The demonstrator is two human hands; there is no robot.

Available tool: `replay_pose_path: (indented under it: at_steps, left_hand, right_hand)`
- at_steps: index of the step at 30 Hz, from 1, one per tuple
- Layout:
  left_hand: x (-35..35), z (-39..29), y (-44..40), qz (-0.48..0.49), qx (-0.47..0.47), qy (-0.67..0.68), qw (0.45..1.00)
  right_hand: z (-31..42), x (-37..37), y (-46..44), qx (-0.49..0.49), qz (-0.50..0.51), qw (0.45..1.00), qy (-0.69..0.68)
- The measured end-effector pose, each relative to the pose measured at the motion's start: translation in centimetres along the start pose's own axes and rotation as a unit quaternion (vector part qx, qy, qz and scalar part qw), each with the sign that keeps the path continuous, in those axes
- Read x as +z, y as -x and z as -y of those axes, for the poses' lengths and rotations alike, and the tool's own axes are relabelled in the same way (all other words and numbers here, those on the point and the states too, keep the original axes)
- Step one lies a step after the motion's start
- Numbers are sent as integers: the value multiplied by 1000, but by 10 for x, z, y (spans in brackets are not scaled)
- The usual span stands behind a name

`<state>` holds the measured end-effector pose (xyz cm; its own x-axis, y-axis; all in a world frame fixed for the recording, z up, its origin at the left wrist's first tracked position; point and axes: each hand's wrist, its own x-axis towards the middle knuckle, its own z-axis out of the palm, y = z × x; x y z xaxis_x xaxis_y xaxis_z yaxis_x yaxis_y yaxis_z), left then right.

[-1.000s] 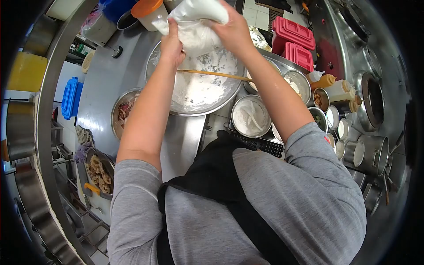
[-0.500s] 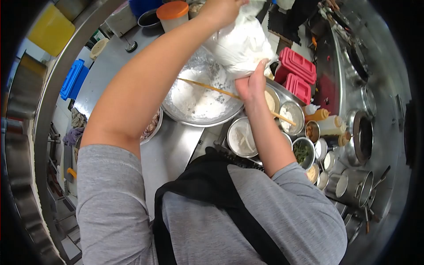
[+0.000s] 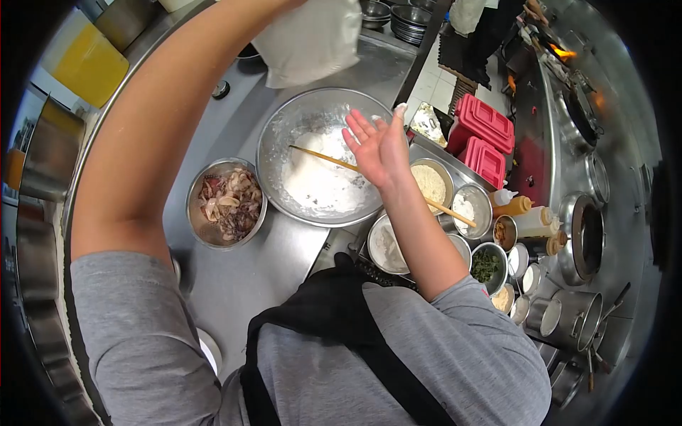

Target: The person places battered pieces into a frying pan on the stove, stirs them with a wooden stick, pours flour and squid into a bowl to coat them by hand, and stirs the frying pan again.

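Observation:
My left forearm (image 3: 170, 92) reaches past the top edge, where the hand is cut off. A white plastic bag (image 3: 309, 46) hangs from that hand above the work surface. Palm up and fingers spread, my right hand (image 3: 378, 148) is over the right rim of a large metal bowl (image 3: 266, 181); white powder dusts its fingertips. White powder (image 3: 320, 177) lies inside the bowl. A long thin wooden stick (image 3: 323, 155) slants across the bowl, passing behind my right hand. Left of it, a smaller metal bowl (image 3: 195, 220) holds raw octopus-like seafood (image 3: 231, 202).
Bowls of pale crumbs (image 3: 431, 183), white powder (image 3: 463, 207) and green leaves (image 3: 485, 265) stand at right, beside squeeze bottles (image 3: 515, 206). Red lidded bins (image 3: 483, 124) are farther back. A flame (image 3: 563, 52) burns at the stove near another person (image 3: 486, 39).
The bag has moved up and left and now looks flatter. My right hand has let go of it and opened lower down. More powder-filled bowl and the seafood bowl are visible.

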<state>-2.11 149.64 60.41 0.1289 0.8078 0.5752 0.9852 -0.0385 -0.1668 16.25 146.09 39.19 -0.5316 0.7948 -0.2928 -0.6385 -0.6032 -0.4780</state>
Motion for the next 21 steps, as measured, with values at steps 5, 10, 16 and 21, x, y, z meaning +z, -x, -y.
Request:
replay_pose_path:
  at_steps: [5, 10, 16, 21]
  left_hand:
    - [71, 48, 36, 59, 32, -129, 989]
    - [147, 111, 93, 125, -39, -133, 982]
    - [132, 93, 148, 144, -335, 111, 925]
    - [97, 130, 207, 89, -179, 147, 969]
  right_hand:
    - [3, -9, 18, -37, 0, 999, 38]
    - [2, -28, 32, -26, -10, 998, 49]
    - [-13, -40, 30, -18, 30, 935, 352]
    - [-43, -31, 19, -117, 158, 776, 600]
